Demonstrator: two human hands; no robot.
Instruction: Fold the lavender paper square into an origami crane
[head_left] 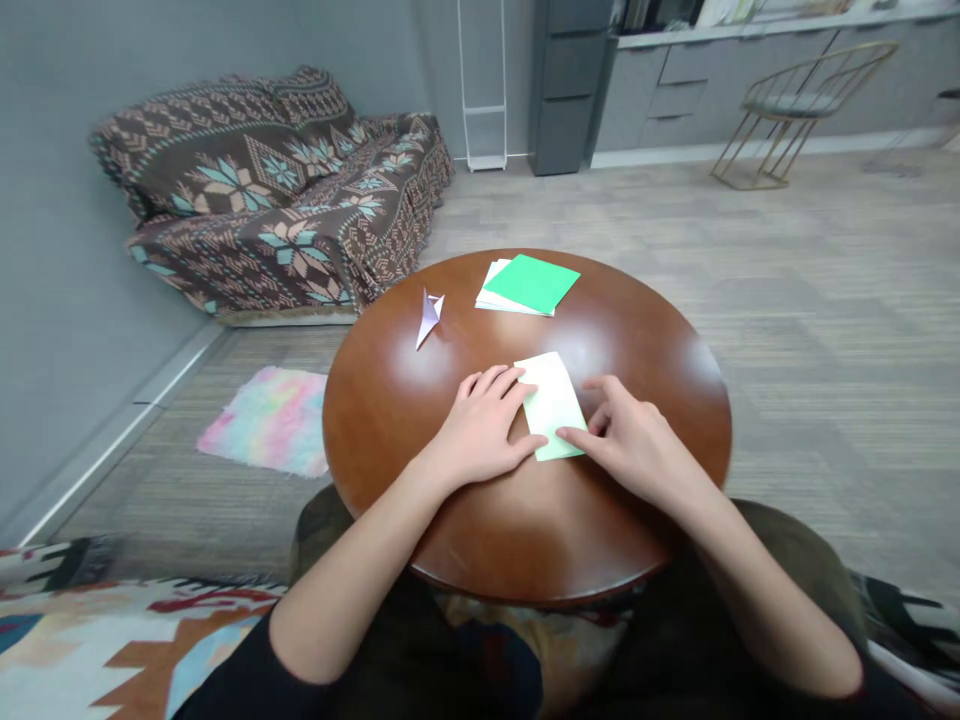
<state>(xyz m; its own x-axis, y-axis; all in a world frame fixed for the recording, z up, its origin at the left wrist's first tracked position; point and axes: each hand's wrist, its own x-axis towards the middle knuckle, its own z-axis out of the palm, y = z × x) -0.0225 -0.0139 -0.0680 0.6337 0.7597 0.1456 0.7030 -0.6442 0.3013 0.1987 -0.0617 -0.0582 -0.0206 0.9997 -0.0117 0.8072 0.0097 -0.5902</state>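
Observation:
A pale green folded sheet of paper (553, 405) lies on the round brown table (480, 540) in front of me. My left hand (486, 425) rests along its left edge, fingers spread, with fingertips and thumb touching the paper. At the right edge is my right hand (619, 430). Its thumb presses on the lower right part of the paper, while the index finger is stretched out above the table and the other fingers are curled. The thumb and fingers of this hand stand apart.
Farther back on the table sits a stack of paper squares with a green sheet (534, 283) on top. A small purple folded paper figure (429, 318) stands at the left. Beyond are a patterned sofa (285, 200), a fluffy rug (266, 420) and a gold-framed chair (795, 105).

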